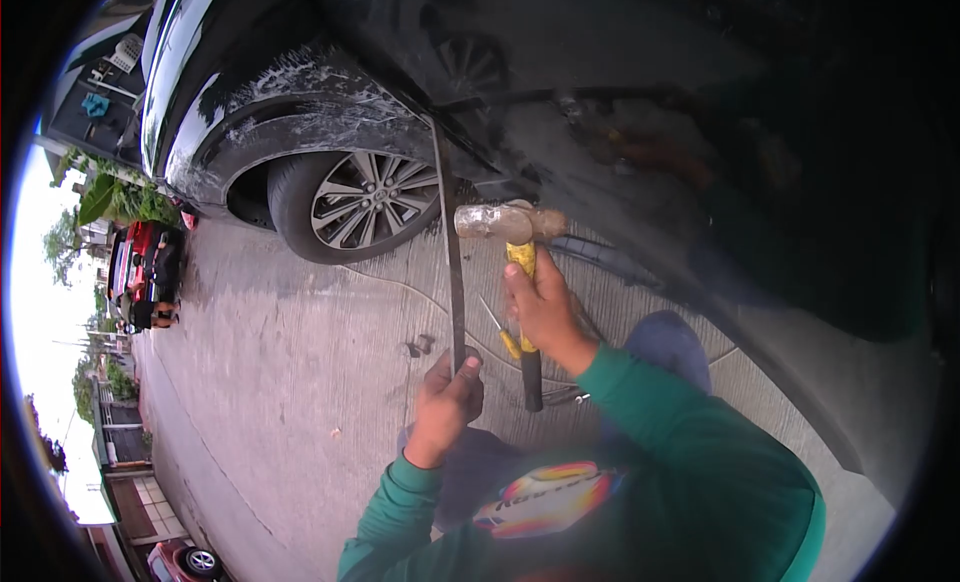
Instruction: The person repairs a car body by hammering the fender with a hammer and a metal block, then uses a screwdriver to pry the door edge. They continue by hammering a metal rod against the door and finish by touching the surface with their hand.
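My left hand [447,404] is closed around the lower end of a long flat metal bar [453,272]. The bar's far end meets the dark car's body at the gap between the scraped front fender [330,117] and the door [560,132]. In my right hand [545,310] is a hammer [495,222] with a rusty head and a yellow and black handle. Its head is close beside the bar, overlapping the door's lower edge in this view. A yellow-handled screwdriver [508,340] lies on the concrete between my hands.
The front wheel [372,202] stands left of the bar. A thin cable [400,285] runs over the concrete, and small dark lumps [415,348] lie near my left hand. Further off are a red vehicle [128,267] with a person [155,307] by it and another red car [180,560].
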Action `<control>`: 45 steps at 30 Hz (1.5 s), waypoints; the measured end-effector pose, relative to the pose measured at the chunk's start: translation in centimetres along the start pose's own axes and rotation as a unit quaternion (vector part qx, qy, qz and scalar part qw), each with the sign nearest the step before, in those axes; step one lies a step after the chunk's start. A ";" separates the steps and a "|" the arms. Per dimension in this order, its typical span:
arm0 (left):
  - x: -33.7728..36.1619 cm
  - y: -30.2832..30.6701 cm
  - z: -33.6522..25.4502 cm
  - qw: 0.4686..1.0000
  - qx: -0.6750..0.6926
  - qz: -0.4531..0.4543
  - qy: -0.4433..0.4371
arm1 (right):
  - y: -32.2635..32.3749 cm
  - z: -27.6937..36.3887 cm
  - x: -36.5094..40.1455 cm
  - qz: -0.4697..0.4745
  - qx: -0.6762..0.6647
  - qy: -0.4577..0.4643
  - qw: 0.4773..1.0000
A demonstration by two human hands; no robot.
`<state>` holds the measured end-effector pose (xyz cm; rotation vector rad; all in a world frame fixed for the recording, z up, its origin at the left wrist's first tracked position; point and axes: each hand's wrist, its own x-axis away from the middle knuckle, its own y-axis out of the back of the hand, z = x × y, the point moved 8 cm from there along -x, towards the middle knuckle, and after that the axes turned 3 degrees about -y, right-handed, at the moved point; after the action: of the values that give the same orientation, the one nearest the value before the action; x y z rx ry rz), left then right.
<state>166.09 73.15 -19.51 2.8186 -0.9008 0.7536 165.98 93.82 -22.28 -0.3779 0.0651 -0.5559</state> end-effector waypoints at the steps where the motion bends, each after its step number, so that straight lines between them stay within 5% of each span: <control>1: 0.3 -0.5 -0.1 0.999 0.034 0.001 0.013 | 0.1 1.2 0.6 -0.001 -0.044 -0.006 0.999; 5: 0.7 -0.9 -1.3 0.999 -0.019 -0.026 -0.012 | 0.4 6.5 2.3 -0.020 -0.134 0.142 0.980; 8: 0.3 -0.6 -1.4 1.000 -0.015 -0.014 -0.020 | 0.9 4.8 2.1 -0.074 -0.072 0.215 0.971; 9: 0.0 0.2 -0.9 1.000 -0.011 -0.019 -0.007 | 0.3 3.5 1.3 -0.103 0.143 0.155 0.972; 10: 0.0 0.2 -0.8 1.000 -0.007 -0.022 0.002 | 0.6 3.6 1.2 -0.102 0.143 0.154 0.972; 12: 1.2 -1.3 -0.8 0.999 0.010 0.006 0.031 | -0.8 -0.4 0.0 0.074 0.092 -0.112 0.987; 16: 2.4 -3.1 0.4 0.992 0.081 0.047 0.081 | -1.8 2.9 3.7 0.051 0.172 0.132 0.975; 24: 2.1 -2.1 -1.2 0.996 0.060 0.025 0.058 | -0.5 2.2 3.4 0.047 0.105 0.017 0.993; 26: 2.3 -2.5 -1.7 0.996 0.066 0.032 0.051 | -0.4 3.3 3.5 0.020 0.069 0.085 0.994; 33: 0.5 -0.9 -2.0 0.998 0.045 -0.009 0.045 | 0.8 3.2 3.2 0.009 0.080 0.061 0.995; 40: 0.6 -0.7 -2.1 0.999 0.044 -0.013 0.029 | 1.2 7.8 4.0 -0.037 -0.109 0.209 0.971; 42: 0.5 0.1 -2.0 0.999 0.032 -0.020 0.029 | 1.8 4.0 2.6 -0.063 -0.064 0.212 0.973; 43: 0.3 1.1 -2.0 0.999 0.007 -0.029 0.027 | -0.6 4.0 1.3 -0.073 0.176 0.173 0.966; 44: 0.1 1.6 -2.4 0.999 -0.023 -0.034 0.025 | -0.1 4.3 1.8 -0.076 0.178 0.172 0.966; 45: 1.7 1.1 -1.9 0.997 0.029 0.006 0.072 | -0.8 3.0 1.6 0.007 0.209 0.085 0.974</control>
<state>165.85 71.77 -17.06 2.7660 -0.8859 0.9856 167.40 93.32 -19.15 0.0805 0.1140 -0.5717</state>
